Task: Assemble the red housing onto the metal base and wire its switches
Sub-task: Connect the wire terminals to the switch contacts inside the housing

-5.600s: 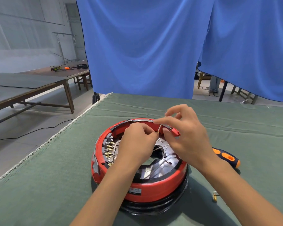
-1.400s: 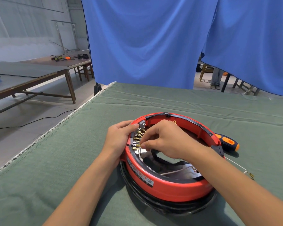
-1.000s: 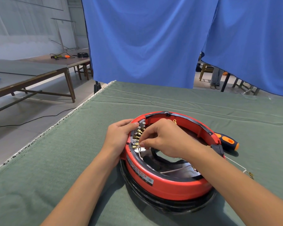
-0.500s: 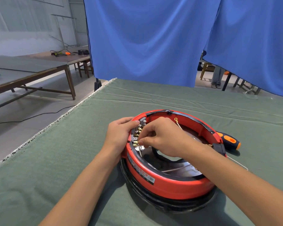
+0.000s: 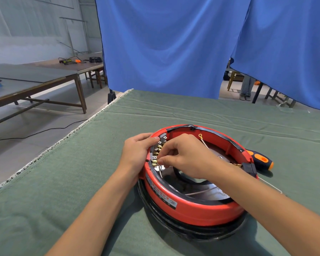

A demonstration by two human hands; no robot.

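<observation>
While the red housing [image 5: 192,207] sat on the black base [image 5: 192,231] mid-table [image 5: 100,172], left hand [image 5: 137,154] gripped its outer left rim, fingers curled over the edge. Right hand [image 5: 185,157] reached inside, fingertips [image 5: 162,160] pressed together at the brass terminals [image 5: 156,154]; couldn't tell what they pinched. One ring-lug wire [image 5: 201,139] stood free near the far wall. Screwdriver [image 5: 260,159] lay just beside the housing, right side.
</observation>
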